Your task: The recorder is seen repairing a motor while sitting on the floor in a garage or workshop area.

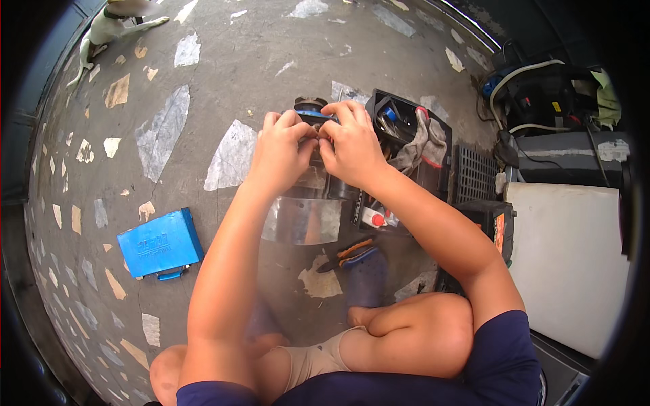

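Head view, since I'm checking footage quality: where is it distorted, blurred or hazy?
In the head view, fisheye curves the left wall inside a black rim; the dog's head is smeared; haze softens the floor between the legs; left hand and right hand look fairly sharp.

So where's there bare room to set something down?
The floor has bare room, pale flat patches aside, between the dog and the blue case, and beyond the left hand. It's crowded by the right hand: the crate is packed with gloves and other things, and a grate sits beside it.
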`<state>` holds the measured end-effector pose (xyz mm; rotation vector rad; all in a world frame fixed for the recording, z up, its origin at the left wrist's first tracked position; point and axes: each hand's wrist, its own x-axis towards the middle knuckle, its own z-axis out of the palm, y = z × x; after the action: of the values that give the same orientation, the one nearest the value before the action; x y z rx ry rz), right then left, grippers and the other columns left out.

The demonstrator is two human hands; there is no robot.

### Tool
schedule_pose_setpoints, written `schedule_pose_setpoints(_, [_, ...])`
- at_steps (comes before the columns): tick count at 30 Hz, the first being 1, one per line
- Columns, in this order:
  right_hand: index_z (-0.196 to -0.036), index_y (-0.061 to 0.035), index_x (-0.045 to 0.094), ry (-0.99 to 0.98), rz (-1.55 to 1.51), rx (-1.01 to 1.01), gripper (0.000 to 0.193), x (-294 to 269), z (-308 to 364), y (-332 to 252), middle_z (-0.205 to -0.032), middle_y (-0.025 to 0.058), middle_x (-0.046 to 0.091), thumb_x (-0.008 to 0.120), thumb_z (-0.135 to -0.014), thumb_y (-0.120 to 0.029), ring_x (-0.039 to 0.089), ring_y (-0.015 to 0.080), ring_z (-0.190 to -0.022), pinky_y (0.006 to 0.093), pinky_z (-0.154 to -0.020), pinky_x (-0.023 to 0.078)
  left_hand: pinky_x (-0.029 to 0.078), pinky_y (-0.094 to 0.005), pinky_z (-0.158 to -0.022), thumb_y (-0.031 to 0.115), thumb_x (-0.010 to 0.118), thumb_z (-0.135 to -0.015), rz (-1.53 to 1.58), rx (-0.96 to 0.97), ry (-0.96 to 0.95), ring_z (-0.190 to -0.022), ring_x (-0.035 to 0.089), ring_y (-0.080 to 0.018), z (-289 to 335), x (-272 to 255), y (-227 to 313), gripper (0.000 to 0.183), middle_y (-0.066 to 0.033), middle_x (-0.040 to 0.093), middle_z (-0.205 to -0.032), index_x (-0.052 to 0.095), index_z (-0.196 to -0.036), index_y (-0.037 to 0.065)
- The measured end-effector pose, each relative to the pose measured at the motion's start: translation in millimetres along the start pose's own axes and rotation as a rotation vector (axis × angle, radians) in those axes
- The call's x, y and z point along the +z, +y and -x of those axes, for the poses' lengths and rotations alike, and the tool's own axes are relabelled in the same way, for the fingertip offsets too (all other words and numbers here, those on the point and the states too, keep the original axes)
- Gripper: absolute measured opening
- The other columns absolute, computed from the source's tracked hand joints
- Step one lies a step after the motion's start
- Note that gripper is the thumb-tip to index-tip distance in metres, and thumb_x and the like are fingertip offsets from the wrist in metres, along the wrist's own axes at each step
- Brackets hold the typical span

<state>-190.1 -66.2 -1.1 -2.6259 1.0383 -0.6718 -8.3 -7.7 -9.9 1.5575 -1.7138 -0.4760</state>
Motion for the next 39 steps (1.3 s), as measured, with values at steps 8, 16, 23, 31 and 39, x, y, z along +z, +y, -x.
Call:
schedule_pose_setpoints(8, [-0.097, 0.0030, 0.076, -0.098, 0.112, 0.014, 0.022, 7.7, -5.4, -6.6, -0.146, 0.0159, 0.056, 0.067, -0.088, -0.016, 0.033, 0.0502, -0.153, 0.0859, -0.115, 0.029, 0.055, -0.0455, -0.094, 0.008, 0.079, -0.086, 0.082, -0.055, -0.090, -0.107, 0.060, -0.0348, -0.9, -11.9, -2.9, 0.012, -0.0096, 0.067, -0.102, 0.081, -0.098, 0.006])
schedule_pose_setpoints(16, [-0.101, 0.0037, 0.075, -0.143, 0.071, 0.081, 0.024, 2.6, -5.6, -3.3, -0.139, 0.0169, 0.058, 0.067, -0.090, -0.016, 0.042, 0.0430, -0.148, 0.0737, -0.117, 0.038, 0.047, -0.0520, -0.101, 0.014, 0.082, -0.085, -0.081, -0.033, -0.097, -0.108, 0.061, -0.0319, -9.4, -10.3, 4.0, 0.012, -0.0057, 0.066, -0.102, 0.081, -0.096, 0.011])
schedule_pose_setpoints(23, [-0.111, -0.0021, 0.073, 0.125, -0.326, 0.059, 0.021, -54.7, 17.2, 21.3, -0.125, 0.0156, 0.068, 0.075, -0.095, -0.016, 0.070, 0.0361, -0.111, 0.0427, -0.096, 0.058, 0.043, -0.0470, -0.103, 0.013, 0.081, -0.086, -0.449, 0.194, -0.253, -0.114, 0.062, -0.0271, -29.5, -24.9, 31.9, 0.014, -0.0032, 0.070, -0.106, 0.082, -0.100, 0.014])
schedule_pose_setpoints(31, [-0.106, 0.0006, 0.072, 0.009, -0.409, 0.435, 0.009, -70.3, 165.9, 62.1, -0.103, 0.0118, 0.068, 0.068, -0.099, -0.004, 0.072, 0.0210, -0.080, 0.0330, -0.069, 0.058, 0.049, -0.0460, -0.093, 0.009, 0.077, -0.085, -0.600, 0.206, -0.550, -0.105, 0.069, -0.0304, -53.9, -16.3, 47.0, 0.009, -0.0079, 0.071, -0.099, 0.079, -0.094, 0.011])
schedule_pose_setpoints(39, [-0.104, 0.0001, 0.071, 0.137, -0.291, 0.569, 0.007, -63.8, 261.1, 39.5, -0.101, 0.0147, 0.068, 0.067, -0.099, -0.003, 0.072, 0.0316, -0.090, 0.0384, -0.079, 0.057, 0.052, -0.0467, -0.075, 0.009, 0.080, -0.082, -0.334, 0.149, -0.593, -0.084, 0.066, -0.0368, -64.2, -34.3, 34.6, 0.012, -0.0144, 0.065, -0.089, 0.074, -0.091, 0.002])
